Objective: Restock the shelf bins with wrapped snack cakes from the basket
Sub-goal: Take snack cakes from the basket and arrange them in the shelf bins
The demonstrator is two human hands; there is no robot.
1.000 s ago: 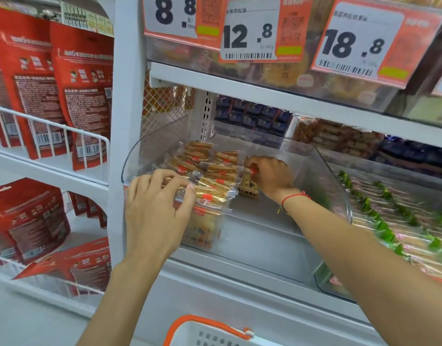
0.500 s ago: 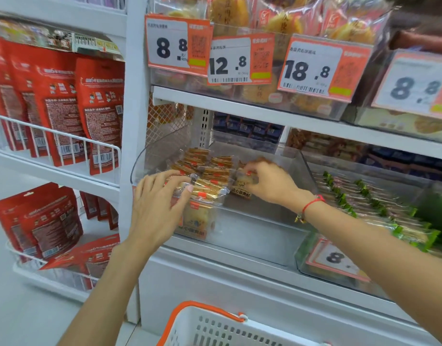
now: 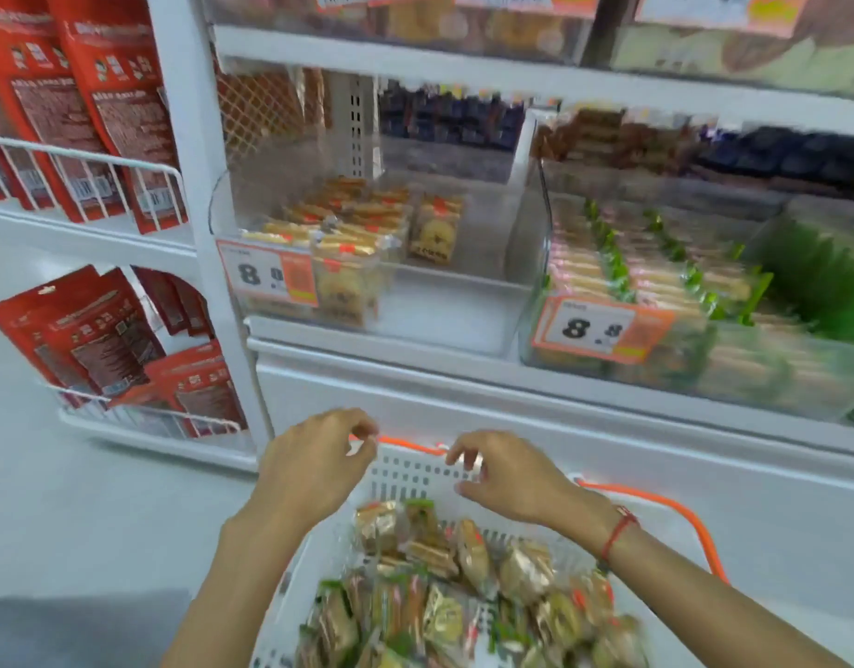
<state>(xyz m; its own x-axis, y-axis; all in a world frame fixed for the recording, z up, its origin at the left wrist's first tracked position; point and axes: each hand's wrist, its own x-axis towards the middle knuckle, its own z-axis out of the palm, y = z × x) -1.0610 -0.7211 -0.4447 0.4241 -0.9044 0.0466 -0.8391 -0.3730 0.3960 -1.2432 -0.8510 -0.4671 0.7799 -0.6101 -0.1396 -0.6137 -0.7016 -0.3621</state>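
Hands over the basket point(image 3: 418, 472): left hand point(image 3: 314, 467) and right hand point(image 3: 504, 477) hover above its white far wall, fingers loosely curled, holding nothing. Wrapped snack cakes point(image 3: 456, 585) lie heaped in the basket beneath the wrists. Up on the shelf, the clear bin point(image 3: 468, 291) holds orange-labelled cakes point(image 3: 348, 219) stacked at its left, one packet point(image 3: 434, 231) standing beside them.

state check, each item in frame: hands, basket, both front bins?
left hand: empty, fingers loosely curled, over basket rim
right hand: empty, fingers loosely curled, over basket
basket: piled with wrapped snack cakes
left bin: partly filled, right side bare
right bin: nearly full
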